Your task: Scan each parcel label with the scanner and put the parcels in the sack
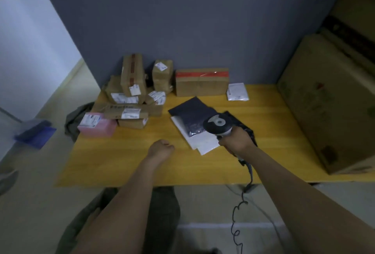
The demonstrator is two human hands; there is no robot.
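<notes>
Fingers (222, 141) of my right hand (236, 141) wrap the scanner (218, 125) handle above the dark mailer (189, 114) mid-desk (121, 162); left hand (162, 148) curled, empty; mailer looks light, floppy, probably slick; I'd pinch a corner; boxes (133, 83) stiff.

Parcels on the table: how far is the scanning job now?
Done: no parcel visibly packed. In hand: the right hand grips the scanner over the flat mailers; the left hand is an empty fist. Left: the box pile, pink parcel and red-taped box lie on the table.
</notes>
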